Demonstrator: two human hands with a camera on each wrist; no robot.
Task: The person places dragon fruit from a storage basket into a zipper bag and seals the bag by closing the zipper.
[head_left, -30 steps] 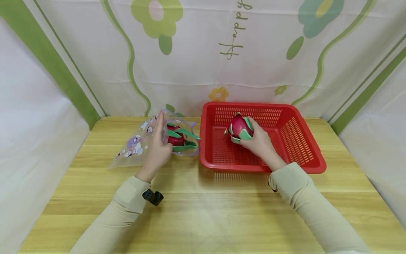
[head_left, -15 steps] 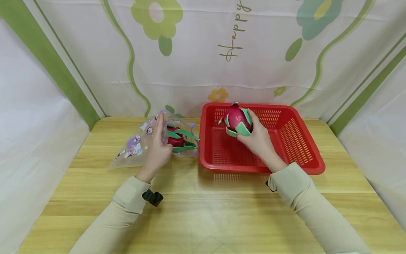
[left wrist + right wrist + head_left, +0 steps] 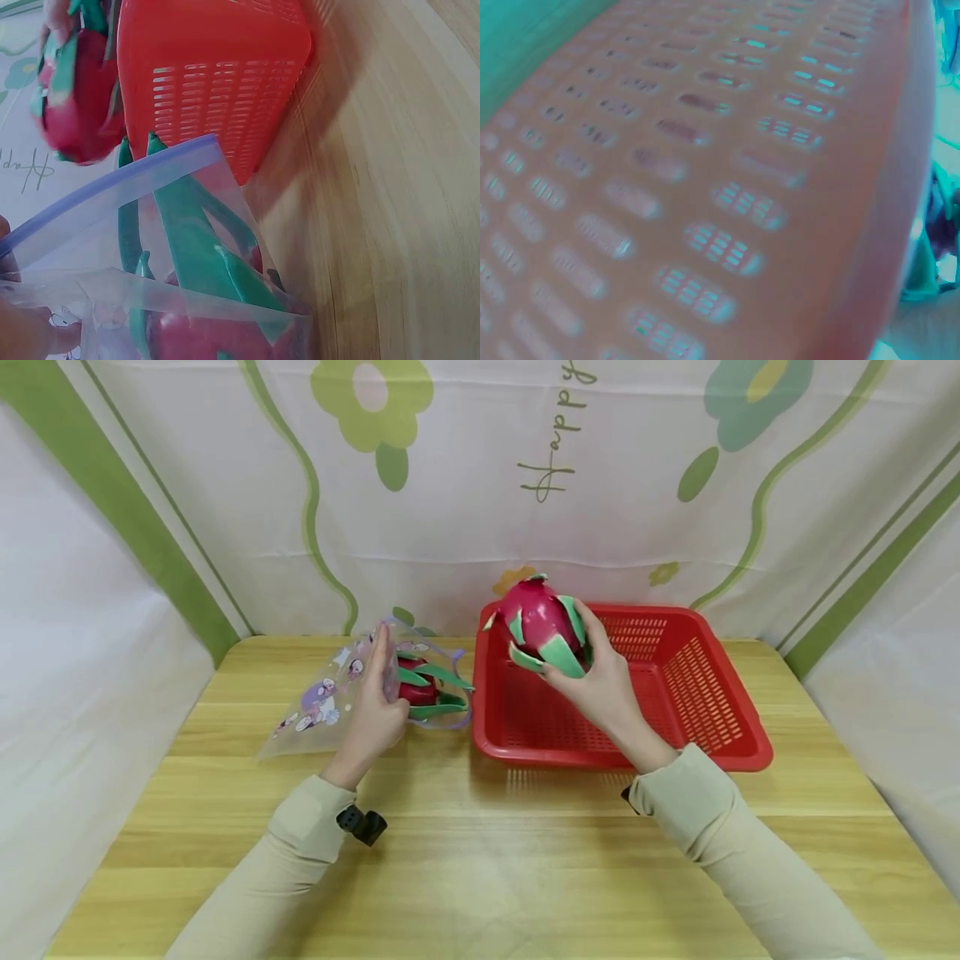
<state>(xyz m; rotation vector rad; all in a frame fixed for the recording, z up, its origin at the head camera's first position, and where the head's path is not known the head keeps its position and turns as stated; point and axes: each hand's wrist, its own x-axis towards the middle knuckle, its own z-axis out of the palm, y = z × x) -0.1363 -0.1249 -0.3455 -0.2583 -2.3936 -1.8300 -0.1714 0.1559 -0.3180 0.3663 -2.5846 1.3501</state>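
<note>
Dragon fruit (image 3: 534, 617) gripped in right hand (image 3: 604, 687); left hand (image 3: 375, 712), straight-fingered, touches bag (image 3: 318, 706).

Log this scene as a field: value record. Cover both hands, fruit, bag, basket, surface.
left hand: at the mouth of the clear bag, index finger straight
right hand: gripping the upper dragon fruit
upper dragon fruit: held up, overlapping the basket's back left corner in head view
bagged dragon fruit: inside the bag, leaves toward its mouth
bag: mouth open, facing the basket
red basket: right of bag, perforated
surface: wooden table
</note>
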